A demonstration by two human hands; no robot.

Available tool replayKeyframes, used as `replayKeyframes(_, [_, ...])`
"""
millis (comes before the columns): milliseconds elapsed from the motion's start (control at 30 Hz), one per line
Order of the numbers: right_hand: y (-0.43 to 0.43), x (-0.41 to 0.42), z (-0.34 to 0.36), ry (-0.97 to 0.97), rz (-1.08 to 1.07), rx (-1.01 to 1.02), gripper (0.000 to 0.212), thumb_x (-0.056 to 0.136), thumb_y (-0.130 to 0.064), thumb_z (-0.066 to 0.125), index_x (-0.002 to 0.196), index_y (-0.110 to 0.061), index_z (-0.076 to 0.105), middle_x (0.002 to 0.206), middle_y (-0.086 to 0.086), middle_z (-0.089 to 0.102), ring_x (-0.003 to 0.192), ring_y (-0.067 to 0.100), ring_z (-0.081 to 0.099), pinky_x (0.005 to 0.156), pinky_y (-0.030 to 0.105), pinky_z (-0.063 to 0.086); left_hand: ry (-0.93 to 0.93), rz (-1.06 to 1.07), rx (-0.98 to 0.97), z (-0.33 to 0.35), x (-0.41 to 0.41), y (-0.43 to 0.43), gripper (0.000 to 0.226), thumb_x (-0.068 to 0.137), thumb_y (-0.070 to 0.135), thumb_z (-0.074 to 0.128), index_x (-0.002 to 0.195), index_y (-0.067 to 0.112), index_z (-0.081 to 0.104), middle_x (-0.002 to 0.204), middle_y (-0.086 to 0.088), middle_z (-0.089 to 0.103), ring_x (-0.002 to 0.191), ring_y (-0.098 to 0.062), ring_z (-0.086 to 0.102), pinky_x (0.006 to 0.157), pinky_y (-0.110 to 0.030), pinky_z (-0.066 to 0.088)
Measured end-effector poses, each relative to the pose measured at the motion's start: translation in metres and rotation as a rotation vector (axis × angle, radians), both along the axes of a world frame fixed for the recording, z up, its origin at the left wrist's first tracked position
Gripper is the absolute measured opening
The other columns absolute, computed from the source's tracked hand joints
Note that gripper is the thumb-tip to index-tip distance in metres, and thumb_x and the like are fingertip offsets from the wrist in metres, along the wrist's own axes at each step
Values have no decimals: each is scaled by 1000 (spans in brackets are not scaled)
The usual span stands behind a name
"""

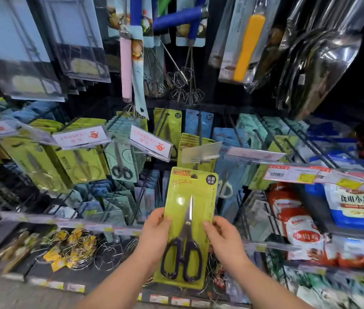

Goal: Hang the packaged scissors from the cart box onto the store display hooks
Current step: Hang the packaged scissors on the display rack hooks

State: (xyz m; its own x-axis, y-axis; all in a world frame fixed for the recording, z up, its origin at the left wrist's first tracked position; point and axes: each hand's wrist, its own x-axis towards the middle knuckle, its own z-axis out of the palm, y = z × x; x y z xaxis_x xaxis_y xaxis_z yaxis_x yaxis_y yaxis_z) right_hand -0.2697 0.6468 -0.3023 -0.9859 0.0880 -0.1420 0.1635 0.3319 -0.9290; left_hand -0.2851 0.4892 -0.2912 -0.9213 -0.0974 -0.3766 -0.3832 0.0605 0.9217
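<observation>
A yellow-green blister pack of dark-handled scissors (188, 217) is held upright in front of the display. My left hand (155, 230) grips its left edge and my right hand (223, 237) grips its right edge. The pack's hang hole sits just below a display hook (200, 161) with a clear tag holder, where several matching yellow-green packs (190, 141) hang. The cart box is out of view.
More packaged scissors hang on hooks to the left (80, 166) and behind. Whisks (181, 85) and bagged utensils hang above. Food packets (301, 228) fill the shelves at right; wire racks (76, 248) lie on the lower left shelf.
</observation>
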Motion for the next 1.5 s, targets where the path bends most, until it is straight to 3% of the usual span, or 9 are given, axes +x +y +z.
replayKeyframes(133, [4, -6, 8, 35, -42, 37, 29, 94, -26, 52, 68, -14, 45, 56, -4, 36, 51, 10, 33, 49, 20, 30, 9, -16, -1, 6, -8, 10, 26, 98, 16, 42, 120, 17, 55, 115, -3, 64, 109, -20, 57, 95, -35, 40])
replayKeyframes(367, [7, -24, 5, 10, -59, 98, 31, 94, -27, 52, 66, -15, 43, 56, -5, 37, 52, 10, 33, 51, 23, 29, 9, -23, -23, 0, -26, 14, 28, 98, 16, 41, 124, 15, 53, 120, -6, 63, 115, -25, 56, 107, -46, 39])
replayKeyframes(467, [9, -33, 1, 9, -68, 83, 31, 93, -27, 53, 66, -15, 42, 56, -4, 37, 53, 11, 33, 53, 25, 29, 20, -21, -22, -4, -33, 16, 24, 99, 13, 39, 117, 14, 55, 113, -4, 65, 109, -22, 58, 104, -42, 42])
replayKeyframes(567, [11, -49, -3, -8, -77, 99, 31, 93, -28, 52, 67, -14, 43, 56, -3, 37, 52, 12, 33, 53, 27, 29, 35, -17, -50, -4, -46, 20, 32, 99, 14, 39, 129, 12, 51, 118, -4, 63, 109, -20, 57, 99, -34, 41])
replayKeyframes(733, [16, -87, -7, -42, -83, 186, 24, 94, -33, 50, 104, -13, 54, 86, -2, 55, 82, 19, 55, 72, 26, 40, 74, -38, -94, -8, -75, 26, 39, 96, 23, 48, 133, 10, 47, 129, -4, 58, 116, -21, 54, 104, -39, 41])
replayKeyframes(900, [21, -120, -11, -83, -111, 251, 24, 93, -38, 51, 95, -15, 55, 83, 1, 55, 82, 20, 52, 70, 26, 36, 125, 11, -120, -14, -107, 33, 15, 97, 11, 47, 108, 17, 53, 95, 1, 57, 92, -17, 51, 74, -24, 39])
replayKeyframes(1067, [24, -137, -5, -138, -124, 298, 39, 93, -43, 50, 118, -13, 58, 107, 5, 61, 91, 20, 51, 76, 24, 35, 104, 10, -201, -20, -133, 38, 2, 96, 15, 49, 97, 15, 51, 87, -5, 57, 82, -20, 51, 61, -26, 38])
replayKeyframes(1267, [26, -142, 0, -180, -112, 385, 40, 94, -41, 47, 125, -16, 56, 125, 7, 61, 114, 27, 56, 87, 28, 42, 28, -67, -304, -32, -152, 35, 25, 93, 19, 53, 110, 2, 59, 103, -15, 66, 86, -26, 58, 71, -30, 40])
replayKeyframes(1500, [28, -112, 12, -118, 80, 603, 44, 96, -33, 45, 138, -20, 42, 135, 4, 54, 117, 25, 56, 93, 33, 48, 74, -155, -547, -17, -126, 22, 46, 91, 31, 54, 133, 14, 44, 133, -15, 52, 112, -35, 56, 93, -41, 48])
